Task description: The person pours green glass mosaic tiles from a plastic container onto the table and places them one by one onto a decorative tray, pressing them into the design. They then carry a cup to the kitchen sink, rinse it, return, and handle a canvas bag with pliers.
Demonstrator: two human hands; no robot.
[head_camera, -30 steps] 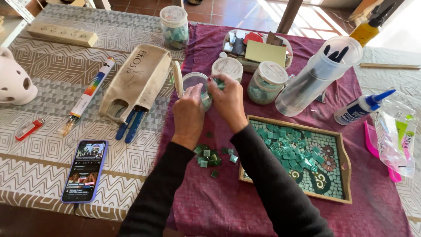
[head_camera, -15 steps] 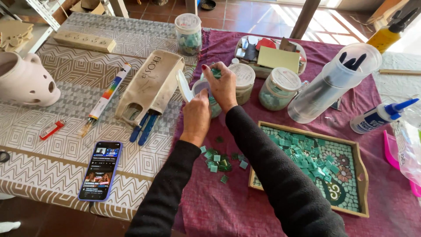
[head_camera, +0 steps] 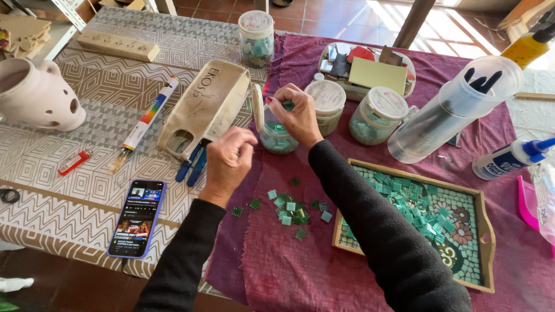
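Right hand (head_camera: 296,117) arched over open tile jar (head_camera: 276,134), fingertips pinching green tile (head_camera: 287,106). Left hand (head_camera: 229,160) loosely curled nearby (grip contents: cannot tell). Open cloth near loose tiles (head_camera: 291,209), left of tray (head_camera: 489,231).

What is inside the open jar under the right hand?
The open jar holds small green tiles, heaped in its lower part. The right hand reaches into its mouth and covers the top layer; what its fingertips pinch is hidden.

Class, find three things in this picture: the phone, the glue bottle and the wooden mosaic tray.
phone (head_camera: 137,217), head view, middle of its screen.
glue bottle (head_camera: 504,163), head view, white body.
wooden mosaic tray (head_camera: 488,237), head view, right rim.
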